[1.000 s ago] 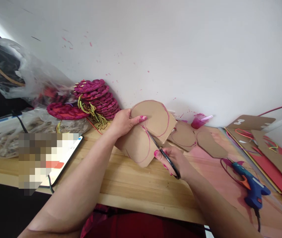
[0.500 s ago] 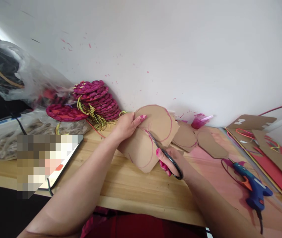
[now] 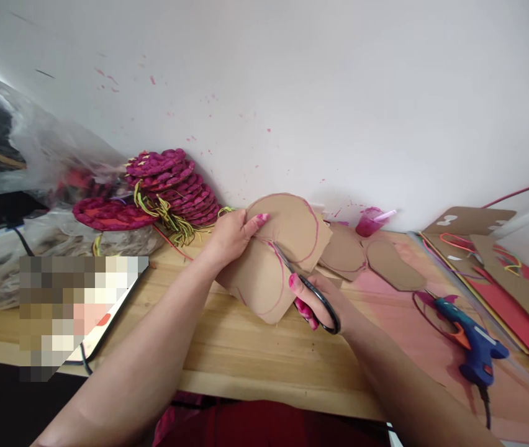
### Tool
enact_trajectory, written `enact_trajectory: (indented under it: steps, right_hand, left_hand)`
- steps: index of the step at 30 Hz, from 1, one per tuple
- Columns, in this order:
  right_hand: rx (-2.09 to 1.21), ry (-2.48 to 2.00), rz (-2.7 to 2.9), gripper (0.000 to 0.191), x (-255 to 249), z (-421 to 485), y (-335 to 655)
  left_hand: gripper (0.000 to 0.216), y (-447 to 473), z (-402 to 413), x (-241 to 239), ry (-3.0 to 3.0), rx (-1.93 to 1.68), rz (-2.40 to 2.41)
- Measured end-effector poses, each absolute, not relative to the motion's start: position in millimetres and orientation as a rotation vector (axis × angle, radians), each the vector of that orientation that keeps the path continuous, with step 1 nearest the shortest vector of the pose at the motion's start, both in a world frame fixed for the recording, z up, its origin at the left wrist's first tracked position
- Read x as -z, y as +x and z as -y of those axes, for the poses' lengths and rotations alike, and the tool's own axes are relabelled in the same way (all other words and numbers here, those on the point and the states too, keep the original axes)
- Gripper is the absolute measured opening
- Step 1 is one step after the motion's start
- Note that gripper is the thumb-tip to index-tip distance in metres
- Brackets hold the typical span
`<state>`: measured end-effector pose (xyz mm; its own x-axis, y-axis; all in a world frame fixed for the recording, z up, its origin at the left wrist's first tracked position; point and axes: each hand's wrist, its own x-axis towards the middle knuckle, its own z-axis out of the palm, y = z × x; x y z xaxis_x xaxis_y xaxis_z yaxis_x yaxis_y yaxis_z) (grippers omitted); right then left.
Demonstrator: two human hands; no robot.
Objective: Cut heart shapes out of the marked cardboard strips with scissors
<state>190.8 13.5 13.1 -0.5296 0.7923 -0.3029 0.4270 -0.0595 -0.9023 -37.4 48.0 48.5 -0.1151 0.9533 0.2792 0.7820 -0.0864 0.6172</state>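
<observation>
My left hand (image 3: 231, 236) grips the top left of a brown cardboard piece (image 3: 257, 282) that has pink circles drawn on it, and holds it tilted above the wooden table (image 3: 246, 347). Black-handled scissors (image 3: 311, 295) sit in my right hand (image 3: 327, 304), fingers through the loops. Their blades reach into the cardboard along the pink line between two drawn circles. Both hands have pink nails.
Cut cardboard shapes (image 3: 388, 264) lie behind on the table. A blue glue gun (image 3: 472, 341) rests at right, near red and brown sheets (image 3: 516, 292). A stack of magenta woven mats (image 3: 176, 186), plastic bags (image 3: 27, 155) and a phone (image 3: 101, 316) are at left.
The scissors have advanced a little along the pink line. My left hand and the cardboard stay almost in place; the view shifted slightly.
</observation>
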Motion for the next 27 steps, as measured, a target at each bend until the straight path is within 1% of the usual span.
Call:
enact_trajectory:
  steps: [5, 13, 20, 27]
  right_hand:
    - [-1.651, -1.31, 1.872, 0.072, -10.9, -12.4, 191.8]
    - [-1.648, -1.349, 1.836, 0.07, -10.1, -7.8, 187.5]
    - [-1.679, -1.373, 1.818, 0.075, -11.7, -10.1, 187.0]
    - [-1.648, -1.383, 1.832, 0.07, -14.1, -9.2, 187.1]
  left_hand:
    - [0.053, -37.4, -48.5, -48.0, 1.899, -1.016, -1.91]
    - [0.054, -39.8, -49.0, -48.9, 1.889, -0.996, -1.901]
    - [0.053, -36.8, -51.0, -43.3, 1.931, -0.959, -1.866]
    - [0.055, -35.5, -49.9, -45.0, 1.915, -0.982, -1.889]
